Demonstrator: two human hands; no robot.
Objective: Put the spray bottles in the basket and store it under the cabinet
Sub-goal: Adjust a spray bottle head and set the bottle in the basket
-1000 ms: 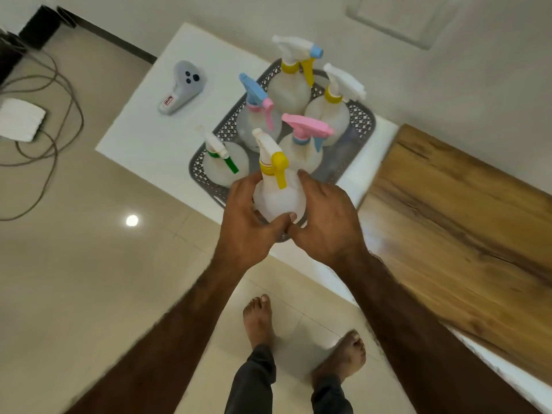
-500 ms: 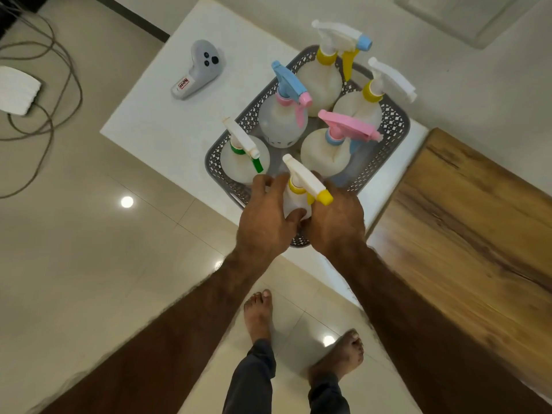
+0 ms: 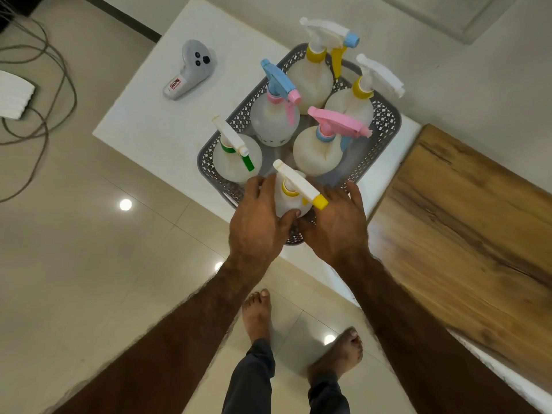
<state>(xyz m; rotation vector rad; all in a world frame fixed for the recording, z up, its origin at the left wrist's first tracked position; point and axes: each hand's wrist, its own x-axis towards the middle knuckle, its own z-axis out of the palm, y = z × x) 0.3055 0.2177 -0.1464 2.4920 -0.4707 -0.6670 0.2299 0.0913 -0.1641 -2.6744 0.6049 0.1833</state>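
A grey perforated basket (image 3: 386, 130) stands on the white table (image 3: 149, 130) and holds several translucent spray bottles. The nearest one, the yellow-collared bottle (image 3: 288, 203) with a white trigger and yellow nozzle, stands upright in the basket's near corner. My left hand (image 3: 257, 225) wraps its left side, thumb across the front. To the bottle's right, my right hand (image 3: 337, 228) has its fingers spread over the basket rim. Behind stand a green-collared bottle (image 3: 236, 158), a blue-and-pink-triggered bottle (image 3: 274, 121), a pink-triggered bottle (image 3: 318, 150) and two yellow-collared ones (image 3: 310, 76).
A grey handheld controller (image 3: 188, 74) lies on the table left of the basket. A wooden surface (image 3: 463, 219) adjoins the table on the right. Cables (image 3: 44, 85) and a white object (image 3: 12, 97) lie on the tiled floor at left. My bare feet are below.
The yellow-collared bottle went from being held above the basket's near edge down into the near corner. My right hand's fingers have spread away from it.
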